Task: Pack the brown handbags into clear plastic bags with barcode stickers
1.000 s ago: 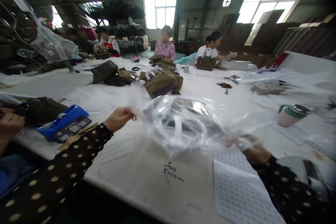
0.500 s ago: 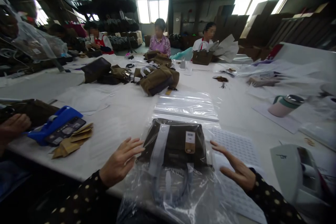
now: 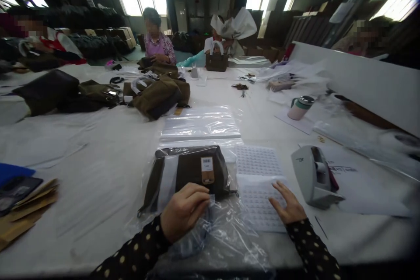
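Observation:
A dark brown bag with a tag lies inside a clear plastic bag on the white table in front of me. My left hand has its fingers curled on the plastic at the bag's near edge. Lying flat with spread fingers, my right hand rests on a white sheet of small stickers just right of the bag.
A stack of clear plastic bags lies beyond the bag. A grey tape dispenser stands at right, a cup farther back. Brown bags are piled mid-table. Other people sit at the far side. Cardboard tags lie at left.
The bagged item, held up in the air a second ago, now lies on the table. My left hand has closed on the plastic and my right hand has moved onto the sticker sheet.

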A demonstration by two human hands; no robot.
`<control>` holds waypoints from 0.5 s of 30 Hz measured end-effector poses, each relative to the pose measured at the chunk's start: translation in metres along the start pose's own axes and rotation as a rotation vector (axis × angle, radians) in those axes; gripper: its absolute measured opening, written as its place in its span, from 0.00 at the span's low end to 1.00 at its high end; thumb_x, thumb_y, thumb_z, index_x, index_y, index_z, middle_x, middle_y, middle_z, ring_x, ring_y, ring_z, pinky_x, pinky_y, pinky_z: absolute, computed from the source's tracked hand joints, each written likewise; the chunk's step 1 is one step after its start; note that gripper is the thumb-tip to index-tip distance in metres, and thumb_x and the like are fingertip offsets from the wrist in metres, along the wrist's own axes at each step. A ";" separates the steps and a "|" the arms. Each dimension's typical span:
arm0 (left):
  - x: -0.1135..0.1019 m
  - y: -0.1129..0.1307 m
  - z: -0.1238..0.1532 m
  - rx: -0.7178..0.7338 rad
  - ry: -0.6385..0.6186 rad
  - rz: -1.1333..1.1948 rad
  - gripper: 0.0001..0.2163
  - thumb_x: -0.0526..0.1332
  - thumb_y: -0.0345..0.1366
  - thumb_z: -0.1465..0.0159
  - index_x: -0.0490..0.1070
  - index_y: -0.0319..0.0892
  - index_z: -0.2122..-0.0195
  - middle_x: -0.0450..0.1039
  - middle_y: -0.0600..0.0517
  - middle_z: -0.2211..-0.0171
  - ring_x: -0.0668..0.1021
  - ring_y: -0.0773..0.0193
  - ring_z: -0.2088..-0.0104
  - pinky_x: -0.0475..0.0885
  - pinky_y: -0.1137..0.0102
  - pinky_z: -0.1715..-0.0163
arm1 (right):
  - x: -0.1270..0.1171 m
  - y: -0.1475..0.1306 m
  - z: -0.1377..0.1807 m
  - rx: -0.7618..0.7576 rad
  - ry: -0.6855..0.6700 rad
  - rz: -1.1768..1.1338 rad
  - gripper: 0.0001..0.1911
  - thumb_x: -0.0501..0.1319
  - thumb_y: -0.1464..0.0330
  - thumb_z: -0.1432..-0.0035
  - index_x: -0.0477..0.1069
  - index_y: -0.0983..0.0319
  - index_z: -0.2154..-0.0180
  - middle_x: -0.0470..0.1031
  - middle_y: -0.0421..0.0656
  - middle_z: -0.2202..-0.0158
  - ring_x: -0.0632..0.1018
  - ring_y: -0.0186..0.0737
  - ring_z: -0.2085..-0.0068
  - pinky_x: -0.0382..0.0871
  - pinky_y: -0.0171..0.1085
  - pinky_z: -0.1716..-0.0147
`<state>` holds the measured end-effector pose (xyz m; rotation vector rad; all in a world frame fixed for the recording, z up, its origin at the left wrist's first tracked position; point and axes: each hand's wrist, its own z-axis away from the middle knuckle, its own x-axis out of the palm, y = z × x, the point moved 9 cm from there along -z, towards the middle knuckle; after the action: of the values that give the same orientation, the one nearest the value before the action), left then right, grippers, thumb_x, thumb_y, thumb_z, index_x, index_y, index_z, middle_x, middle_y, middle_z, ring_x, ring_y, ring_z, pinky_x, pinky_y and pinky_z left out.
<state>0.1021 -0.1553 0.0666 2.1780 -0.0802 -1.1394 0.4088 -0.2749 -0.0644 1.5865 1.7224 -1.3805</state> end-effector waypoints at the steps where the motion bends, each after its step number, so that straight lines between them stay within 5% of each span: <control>1: 0.018 0.003 -0.019 -0.018 -0.033 0.076 0.07 0.54 0.32 0.38 0.70 0.42 0.62 0.73 0.49 0.63 0.74 0.64 0.60 0.71 0.69 0.59 | 0.001 0.011 0.010 0.019 -0.007 0.024 0.24 0.52 0.57 0.44 0.63 0.64 0.50 0.65 0.53 0.48 0.67 0.52 0.48 0.62 0.52 0.49; 9: 0.207 -0.038 -0.130 -0.288 -0.459 0.043 0.17 0.56 0.44 0.40 0.68 0.40 0.55 0.73 0.47 0.56 0.72 0.58 0.54 0.67 0.65 0.53 | 0.002 0.046 0.054 0.273 0.079 0.022 0.31 0.53 0.54 0.46 0.55 0.62 0.44 0.56 0.53 0.43 0.62 0.54 0.44 0.60 0.55 0.48; 13: 0.267 -0.040 -0.145 -0.320 -0.633 -0.023 0.29 0.62 0.54 0.51 0.68 0.38 0.55 0.73 0.43 0.59 0.74 0.51 0.57 0.69 0.60 0.57 | -0.005 0.059 0.059 0.361 0.141 -0.072 0.29 0.55 0.55 0.47 0.59 0.61 0.47 0.60 0.52 0.45 0.64 0.52 0.45 0.61 0.55 0.48; 15: 0.286 -0.034 -0.146 -0.311 -0.720 -0.040 0.25 0.64 0.54 0.55 0.72 0.41 0.62 0.75 0.45 0.64 0.75 0.51 0.60 0.70 0.61 0.60 | -0.006 0.070 0.061 0.420 0.159 -0.178 0.27 0.56 0.56 0.48 0.60 0.61 0.49 0.61 0.52 0.46 0.67 0.50 0.48 0.64 0.53 0.50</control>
<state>0.3797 -0.1495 -0.0981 1.4259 -0.1589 -1.7763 0.4555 -0.3400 -0.1109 1.8375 1.7834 -1.8444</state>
